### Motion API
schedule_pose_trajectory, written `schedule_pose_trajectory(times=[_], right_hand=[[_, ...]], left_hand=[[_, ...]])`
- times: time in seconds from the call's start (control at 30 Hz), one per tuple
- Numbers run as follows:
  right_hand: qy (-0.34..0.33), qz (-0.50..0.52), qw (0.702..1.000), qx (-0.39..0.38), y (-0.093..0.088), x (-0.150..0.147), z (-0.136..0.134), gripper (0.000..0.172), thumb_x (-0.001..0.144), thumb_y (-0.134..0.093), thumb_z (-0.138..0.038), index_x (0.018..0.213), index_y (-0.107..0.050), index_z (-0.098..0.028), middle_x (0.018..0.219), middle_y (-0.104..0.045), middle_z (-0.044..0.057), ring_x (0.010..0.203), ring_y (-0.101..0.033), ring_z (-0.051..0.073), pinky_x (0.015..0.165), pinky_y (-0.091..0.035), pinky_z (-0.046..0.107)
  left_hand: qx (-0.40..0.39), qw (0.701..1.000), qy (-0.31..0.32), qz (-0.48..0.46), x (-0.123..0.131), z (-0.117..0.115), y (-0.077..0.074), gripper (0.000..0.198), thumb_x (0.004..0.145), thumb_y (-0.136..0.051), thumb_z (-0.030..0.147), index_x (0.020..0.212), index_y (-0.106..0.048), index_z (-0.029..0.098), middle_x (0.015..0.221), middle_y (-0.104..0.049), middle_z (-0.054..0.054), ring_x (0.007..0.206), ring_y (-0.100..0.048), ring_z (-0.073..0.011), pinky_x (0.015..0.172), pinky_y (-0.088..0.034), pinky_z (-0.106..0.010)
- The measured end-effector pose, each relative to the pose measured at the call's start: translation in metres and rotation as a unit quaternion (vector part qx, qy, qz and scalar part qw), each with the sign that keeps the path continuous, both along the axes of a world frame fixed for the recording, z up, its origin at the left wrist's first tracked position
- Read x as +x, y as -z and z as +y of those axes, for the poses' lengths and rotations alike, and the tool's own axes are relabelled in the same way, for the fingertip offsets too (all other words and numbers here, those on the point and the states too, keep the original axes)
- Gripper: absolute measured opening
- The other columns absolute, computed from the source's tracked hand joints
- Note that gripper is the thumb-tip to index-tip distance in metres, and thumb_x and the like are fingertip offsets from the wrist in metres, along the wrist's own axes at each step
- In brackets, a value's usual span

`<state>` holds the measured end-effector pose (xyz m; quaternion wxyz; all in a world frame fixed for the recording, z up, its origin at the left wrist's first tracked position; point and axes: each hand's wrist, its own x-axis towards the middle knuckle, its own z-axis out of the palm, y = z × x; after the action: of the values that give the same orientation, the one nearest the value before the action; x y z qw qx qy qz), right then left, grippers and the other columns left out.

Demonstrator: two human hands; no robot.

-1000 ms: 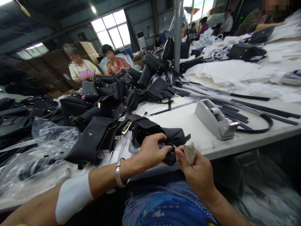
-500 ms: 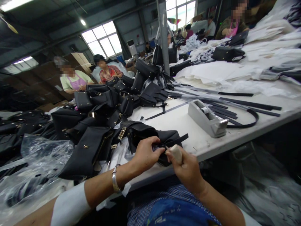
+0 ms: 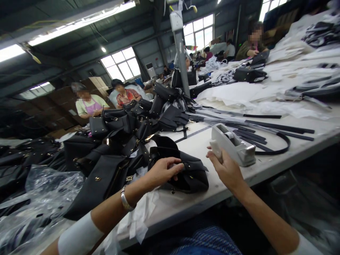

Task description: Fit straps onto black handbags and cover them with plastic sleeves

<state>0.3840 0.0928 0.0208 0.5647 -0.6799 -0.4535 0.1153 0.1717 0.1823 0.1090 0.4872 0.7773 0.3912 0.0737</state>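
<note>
A black leather-look handbag (image 3: 195, 177) lies on its side on the white table in front of me, its opening towards me. My left hand (image 3: 166, 171) rests over it, fingers curled on a strap at its upper edge; the fingertips are partly hidden. To the right, my right hand (image 3: 228, 168) is raised just above the table, closed around a stubby off-white block (image 3: 216, 150), like a short handle; its tip does not show. Just behind that hand stands a grey tape dispenser (image 3: 233, 147).
Black handbags (image 3: 124, 122) are heaped at the left and back. Loose black straps (image 3: 278, 125) lie behind the dispenser, and clear plastic wrap (image 3: 53, 187) at the left. A metal post (image 3: 182, 60) rises behind. Co-workers sit across the table; its front edge (image 3: 183, 217) runs before me.
My right hand has moved away from the bag to the right, still holding the off-white block. The bag now lies turned, with its strap end lowered. My left hand stays on it.
</note>
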Motion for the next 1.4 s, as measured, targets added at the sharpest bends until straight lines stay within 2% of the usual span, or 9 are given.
schedule_pose_trajectory(times=[0.17,0.3,0.4,0.53,0.77,0.9,1.1,1.23,1.4], right_hand=[[-0.051,-0.151,0.985,-0.063,0.014,0.034,0.047,0.019,0.088,-0.057,-0.022,0.099,-0.072,-0.016,0.106,-0.075,0.014,0.094,-0.071,0.025,0.08,-0.053,0.034],[-0.034,-0.168,0.985,-0.004,-0.004,0.008,0.025,0.025,0.095,-0.049,-0.022,0.107,-0.07,-0.017,0.118,-0.072,0.014,0.102,-0.07,0.027,0.089,-0.052,0.038],[-0.117,-0.195,0.97,0.087,-0.02,-0.034,-0.011,0.023,0.099,-0.049,-0.03,0.108,-0.069,-0.021,0.105,-0.076,0.007,0.095,-0.073,0.022,0.082,-0.056,0.031],[-0.157,-0.351,0.923,0.009,-0.018,-0.075,-0.03,0.026,0.094,-0.056,-0.024,0.116,-0.068,-0.022,0.111,-0.076,0.006,0.076,-0.076,0.023,0.057,-0.055,0.029],[-0.143,-0.405,0.903,-0.01,0.003,-0.07,-0.024,0.022,0.094,-0.051,-0.019,0.1,-0.072,-0.026,0.091,-0.076,0.001,0.059,-0.072,0.017,0.044,-0.043,0.027],[-0.173,-0.38,0.908,0.031,-0.012,-0.069,-0.026,0.022,0.098,-0.051,-0.026,0.098,-0.072,-0.026,0.09,-0.077,0.0,0.064,-0.073,0.017,0.052,-0.049,0.026],[-0.147,-0.386,0.903,0.121,-0.066,-0.06,0.015,0.04,0.096,-0.056,-0.032,0.134,-0.059,-0.021,0.132,-0.066,0.012,0.121,-0.061,0.03,0.105,-0.044,0.046],[-0.245,-0.336,0.909,0.018,-0.081,-0.041,0.044,0.025,0.092,-0.049,-0.021,0.11,-0.067,-0.019,0.101,-0.075,0.008,0.093,-0.07,0.024,0.085,-0.053,0.038],[-0.186,-0.269,0.944,-0.05,-0.08,-0.01,0.039,0.021,0.091,-0.042,-0.024,0.091,-0.063,-0.022,0.08,-0.074,0.004,0.073,-0.069,0.023,0.066,-0.049,0.033]], left_hand=[[-0.032,0.999,-0.007,-0.009,0.006,0.006,-0.004,0.056,0.086,-0.064,0.052,0.126,-0.063,0.012,0.084,-0.07,-0.005,0.057,-0.053,-0.0085,0.05,-0.036,-0.019],[-0.034,0.997,-0.05,-0.055,0.009,0.009,-0.005,0.059,0.086,-0.067,0.045,0.135,-0.055,0.013,0.078,-0.065,-0.001,0.056,-0.052,-0.008,0.049,-0.038,-0.018],[-0.012,0.993,-0.066,-0.099,0.016,0.013,-0.003,0.054,0.09,-0.062,0.04,0.136,-0.052,0.015,0.093,-0.067,-0.006,0.061,-0.057,-0.0093,0.052,-0.044,-0.019],[0.045,0.994,-0.031,-0.093,0.027,0.024,-0.002,0.047,0.098,-0.046,0.038,0.14,-0.049,0.017,0.121,-0.067,-0.012,0.087,-0.066,-0.0163,0.068,-0.053,-0.026],[0.157,0.985,0.058,-0.037,-0.018,0.033,-0.016,0.037,0.087,-0.063,0.048,0.109,-0.073,0.02,0.105,-0.075,-0.004,0.096,-0.065,-0.0216,0.085,-0.048,-0.029],[0.284,0.95,0.11,0.065,-0.051,0.022,-0.014,0.026,0.082,-0.071,0.039,0.096,-0.074,0.018,0.087,-0.074,-0.004,0.077,-0.065,-0.0195,0.068,-0.044,-0.025],[0.409,0.906,0.104,0.019,-0.044,0.013,-0.021,0.025,0.093,-0.06,0.036,0.112,-0.066,0.021,0.099,-0.073,-0.006,0.088,-0.067,-0.0214,0.073,-0.045,-0.026],[0.514,0.849,0.112,0.05,-0.047,0.027,-0.04,0.031,0.09,-0.064,0.029,0.12,-0.063,0.025,0.109,-0.071,-0.006,0.099,-0.066,-0.0227,0.081,-0.047,-0.027],[0.575,0.812,0.001,0.1,-0.097,0.062,-0.056,0.031,0.085,-0.063,0.013,0.113,-0.066,0.025,0.106,-0.071,-0.004,0.101,-0.066,-0.0215,0.087,-0.05,-0.028]])
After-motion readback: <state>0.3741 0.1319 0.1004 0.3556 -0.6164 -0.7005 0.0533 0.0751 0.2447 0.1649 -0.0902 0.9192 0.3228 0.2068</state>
